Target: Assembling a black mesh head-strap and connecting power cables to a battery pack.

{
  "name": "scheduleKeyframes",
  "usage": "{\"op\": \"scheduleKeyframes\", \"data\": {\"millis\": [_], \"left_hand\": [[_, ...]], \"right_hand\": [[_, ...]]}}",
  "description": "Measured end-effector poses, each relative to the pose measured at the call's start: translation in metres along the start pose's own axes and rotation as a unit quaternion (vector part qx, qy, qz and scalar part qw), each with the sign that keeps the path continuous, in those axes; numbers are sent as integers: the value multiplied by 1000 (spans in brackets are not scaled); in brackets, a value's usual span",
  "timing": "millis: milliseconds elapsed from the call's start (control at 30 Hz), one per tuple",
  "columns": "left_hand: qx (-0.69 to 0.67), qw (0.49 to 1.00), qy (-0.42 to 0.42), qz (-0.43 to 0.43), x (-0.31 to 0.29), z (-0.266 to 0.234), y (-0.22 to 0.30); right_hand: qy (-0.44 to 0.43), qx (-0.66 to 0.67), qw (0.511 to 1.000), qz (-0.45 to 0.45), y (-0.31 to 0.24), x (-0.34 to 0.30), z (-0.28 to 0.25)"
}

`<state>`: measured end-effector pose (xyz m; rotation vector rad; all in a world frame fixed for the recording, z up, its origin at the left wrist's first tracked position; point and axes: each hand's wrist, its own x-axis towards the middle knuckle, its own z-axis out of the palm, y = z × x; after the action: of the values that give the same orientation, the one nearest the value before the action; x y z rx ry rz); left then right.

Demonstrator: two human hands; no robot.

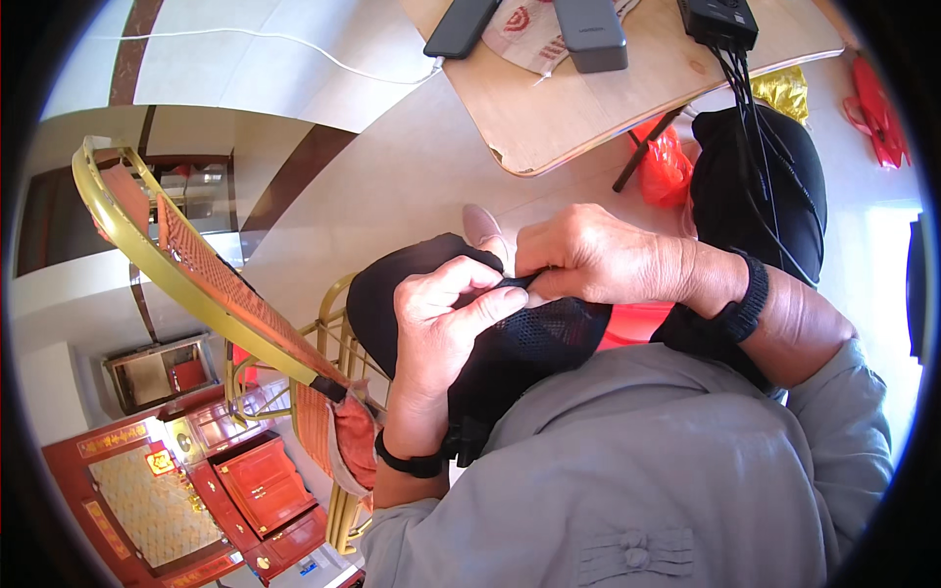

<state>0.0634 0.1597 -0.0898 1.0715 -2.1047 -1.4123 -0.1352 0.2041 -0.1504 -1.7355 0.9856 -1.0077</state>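
Over my lap lies a piece of black mesh cloth (534,343), part of it bunched up. My left hand (436,323) pinches a dark folded edge of it between thumb and forefinger. Close beside it, my right hand (603,255) grips the same edge with curled fingers, its thumb almost touching the left thumb. A thin strip of the black fabric shows between the two hands. What else might be inside the fingers is hidden. Both wrists wear black bands.
Ahead is a wooden table (549,127) with a dark phone (461,27), a grey power bank (591,34), a patterned cloth (524,34) and a black box (718,20) trailing cables. A gold-framed chair (211,294) stands left. A red plastic bag (667,167) sits below the table.
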Motion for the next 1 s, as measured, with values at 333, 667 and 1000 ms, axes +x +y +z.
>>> {"op": "scheduleKeyframes", "data": {"millis": [333, 667, 1000], "left_hand": [[-86, 996, -9, -36, -11, -29, -1], [-346, 925, 102, -122, -7, -4, -5], [-121, 990, -30, -69, -10, -17, 0]], "right_hand": [[303, 49, 946, 105, 10, -4, -27], [168, -245, 942, -155, 2, -3, 14], [75, 384, 914, 108, 9, 4, 0]]}}
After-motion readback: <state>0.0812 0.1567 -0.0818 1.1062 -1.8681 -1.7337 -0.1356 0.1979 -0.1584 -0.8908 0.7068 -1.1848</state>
